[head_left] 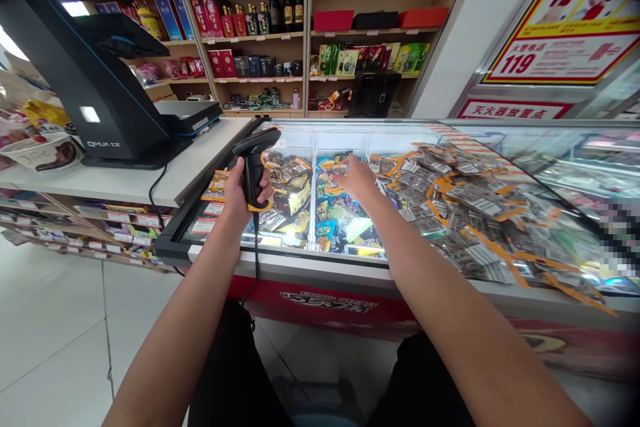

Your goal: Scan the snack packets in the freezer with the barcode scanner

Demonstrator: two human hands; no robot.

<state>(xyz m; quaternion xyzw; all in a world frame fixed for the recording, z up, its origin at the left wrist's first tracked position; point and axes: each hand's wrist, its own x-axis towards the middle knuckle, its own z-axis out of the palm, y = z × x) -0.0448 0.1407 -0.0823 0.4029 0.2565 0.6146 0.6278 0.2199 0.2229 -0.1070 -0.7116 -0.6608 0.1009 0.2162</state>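
My left hand (239, 195) is closed round the handle of a black and yellow barcode scanner (256, 173), its cable hanging down over the freezer's front edge. My right hand (354, 179) reaches over the chest freezer and pinches a small orange-edged snack packet (334, 172). Under that hand lie blue and green packs (345, 223) inside the freezer. A large heap of similar orange-edged packets (440, 187) spreads over the glass lid to the right. More packets (290, 197) show below and beside the scanner, left of a white divider.
A counter (220, 140) at the left bears a black checkout terminal (115, 93) and a white bowl-shaped tub (45, 152). Behind the chest freezer (320, 265) stand shelves (250, 43) of boxes and bottles. A red and yellow poster (550, 47) hangs at the right.
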